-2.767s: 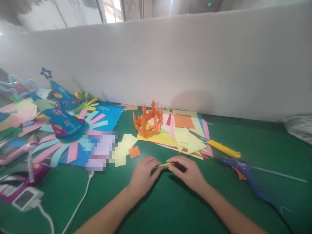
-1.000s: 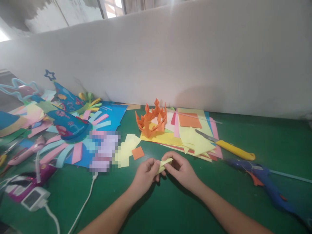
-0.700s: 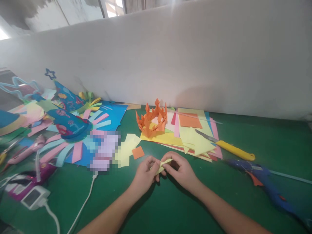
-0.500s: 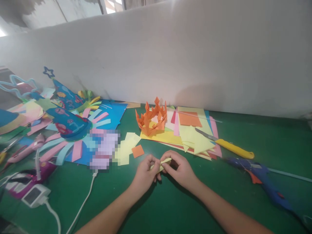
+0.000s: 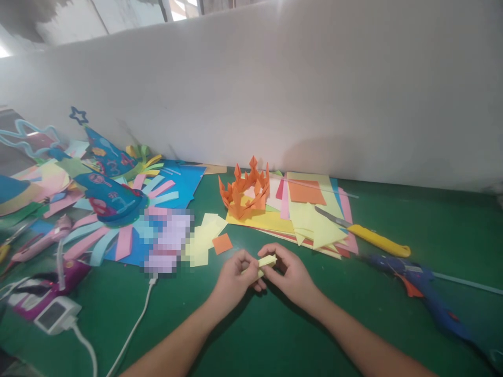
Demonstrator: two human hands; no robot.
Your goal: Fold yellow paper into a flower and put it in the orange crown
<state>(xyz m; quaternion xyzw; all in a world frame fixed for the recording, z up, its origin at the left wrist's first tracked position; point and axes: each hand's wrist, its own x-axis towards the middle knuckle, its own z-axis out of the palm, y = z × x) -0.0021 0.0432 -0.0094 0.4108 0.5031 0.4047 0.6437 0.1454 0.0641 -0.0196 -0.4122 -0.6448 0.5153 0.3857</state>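
Observation:
Between my two hands is a small folded piece of pale yellow paper (image 5: 267,261), held a little above the green table. My left hand (image 5: 237,276) pinches its left end between thumb and fingers. On its other side my right hand (image 5: 290,269) grips it, thumb in front and fingers behind. My fingers cover part of the folds. Just beyond my hands lie an orange paper square (image 5: 222,244) and several pale yellow squares (image 5: 204,235). Farther back stands an orange folded-paper crown (image 5: 244,195) with pointed tips.
A yellow-handled knife (image 5: 377,239) rests partly on stacked coloured paper (image 5: 271,221). At right lies a blue glue gun (image 5: 428,293). Decorated blue party hats (image 5: 113,196) with paper strips, a pink glue gun (image 5: 43,248) and a white cable (image 5: 135,322) occupy the left. A pale wall (image 5: 243,94) bounds the back.
The folded yellow paper has turned slightly and shows more of its surface between my fingers. My right thumb has shifted a little; both hands stay in nearly the same place.

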